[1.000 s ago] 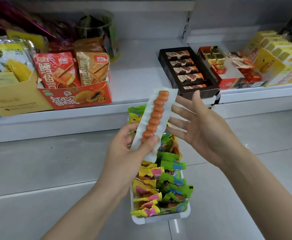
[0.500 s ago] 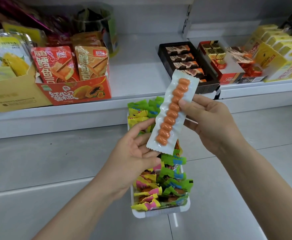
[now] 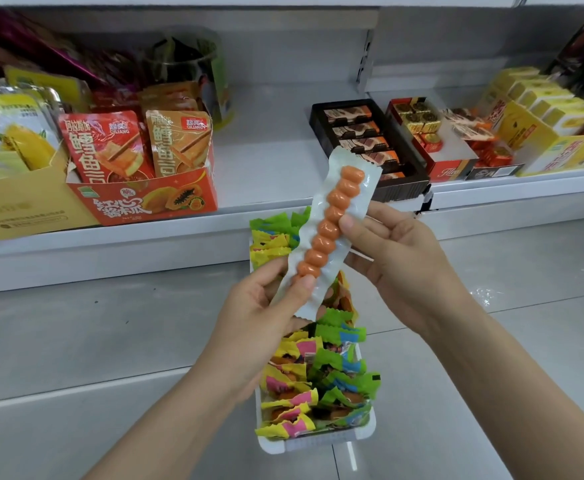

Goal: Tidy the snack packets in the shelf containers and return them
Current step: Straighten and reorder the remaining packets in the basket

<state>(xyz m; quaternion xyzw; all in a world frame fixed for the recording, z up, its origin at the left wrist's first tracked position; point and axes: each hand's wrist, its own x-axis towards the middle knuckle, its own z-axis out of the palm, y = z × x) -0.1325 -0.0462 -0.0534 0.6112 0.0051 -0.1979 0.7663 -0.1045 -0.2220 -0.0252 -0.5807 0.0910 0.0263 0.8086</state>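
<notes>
A long white tray lies on the grey floor below the shelf, packed with small snack packets in green, yellow, pink and blue wrappers, set in two rough rows. On the shelf, an orange papaya carton holds upright red and orange pouches; left of it a yellow carton holds mango bags. To the right a black box carries a column of brown chocolate bars, and beside it a red box holds gold-wrapped sweets. Further right stand yellow boxes; what is printed on them is too small to read.

Above the tray, both hands hold a long white packet showing a string of orange beads, tilted with its top toward the black box. The left hand pinches its lower end, thumb on front. The right hand grips the middle, thumb pressed on the front, fingers curled behind.

Half a second ago the left hand lay open beneath the packet; now it has closed on the lower end, and the right hand keeps its grip.
</notes>
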